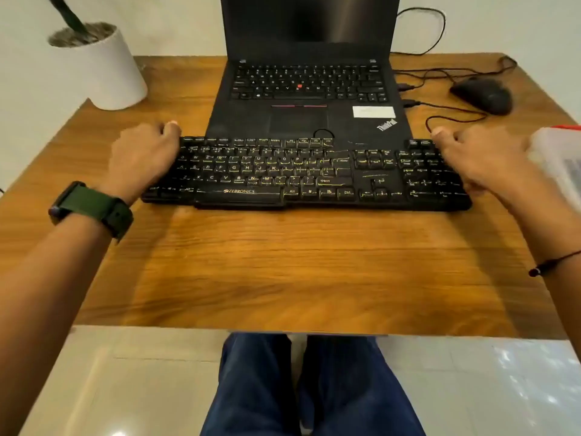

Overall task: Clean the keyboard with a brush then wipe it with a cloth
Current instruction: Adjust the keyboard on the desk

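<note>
Hands grip the keyboard [301, 174] ends, left hand [143, 155] at nine o'clock, right hand [478, 162] at three; keep it level and clear of the laptop [309, 99] at twelve.

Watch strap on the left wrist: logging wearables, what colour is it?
Dark green watch strap, seen in the head view.

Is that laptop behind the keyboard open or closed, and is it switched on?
Open: the laptop's lid stands up, its own keys and touchpad exposed. The screen looks dark, so probably off or asleep; cannot tell which.
</note>
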`<act>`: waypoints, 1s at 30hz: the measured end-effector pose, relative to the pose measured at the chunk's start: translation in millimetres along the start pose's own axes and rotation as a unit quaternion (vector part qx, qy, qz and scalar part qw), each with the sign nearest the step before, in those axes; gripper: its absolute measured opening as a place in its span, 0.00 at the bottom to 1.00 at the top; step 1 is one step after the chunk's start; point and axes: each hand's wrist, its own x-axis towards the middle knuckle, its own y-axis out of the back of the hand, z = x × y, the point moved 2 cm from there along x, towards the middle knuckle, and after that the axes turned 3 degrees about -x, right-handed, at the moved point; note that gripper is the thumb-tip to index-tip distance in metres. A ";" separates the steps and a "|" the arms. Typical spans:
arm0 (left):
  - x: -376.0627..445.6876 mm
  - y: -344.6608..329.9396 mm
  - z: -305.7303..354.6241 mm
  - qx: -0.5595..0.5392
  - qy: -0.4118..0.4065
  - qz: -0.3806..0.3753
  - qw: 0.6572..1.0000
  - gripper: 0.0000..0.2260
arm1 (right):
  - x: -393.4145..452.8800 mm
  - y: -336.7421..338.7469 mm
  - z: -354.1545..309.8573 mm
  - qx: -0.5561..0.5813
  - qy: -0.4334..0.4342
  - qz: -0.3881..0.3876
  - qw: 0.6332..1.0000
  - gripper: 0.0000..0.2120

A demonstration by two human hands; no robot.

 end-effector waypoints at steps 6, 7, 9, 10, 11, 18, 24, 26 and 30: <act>-17.0 -7.1 0.3 -0.027 0.014 0.021 0.999 0.21 | -7.9 -5.5 -0.4 0.004 0.000 -0.005 1.000 0.28; -17.9 -8.1 -1.3 -0.022 0.012 0.028 0.999 0.20 | -8.8 -5.7 -0.9 0.001 0.000 0.003 1.000 0.27; -17.7 -9.8 -5.6 -0.004 0.010 0.040 0.999 0.20 | -12.2 -5.6 -0.8 -0.004 -0.001 0.006 1.000 0.25; -18.8 -9.7 -6.2 0.001 0.019 0.039 0.999 0.21 | -13.4 -5.9 -2.6 0.005 -0.003 -0.004 1.000 0.25; -19.6 -10.5 -7.5 0.002 0.030 0.035 0.999 0.21 | -14.2 -7.7 -2.9 0.016 -0.002 -0.011 1.000 0.24; -31.3 -11.1 -9.3 -0.011 0.124 -0.029 0.992 0.22 | -28.5 -8.9 -7.2 0.057 -0.014 -0.026 0.998 0.21; -40.3 -7.7 -10.7 -0.085 0.142 -0.026 0.986 0.22 | -35.1 -8.1 -3.1 0.055 -0.014 -0.017 0.998 0.22; -45.8 -6.0 -16.3 -0.100 0.145 -0.028 0.984 0.22 | -39.3 -10.1 0.7 0.062 -0.025 -0.018 0.998 0.24; -62.1 -0.3 -24.0 -0.093 0.141 -0.037 0.985 0.21 | -51.8 -10.5 10.5 0.040 -0.029 -0.013 0.999 0.29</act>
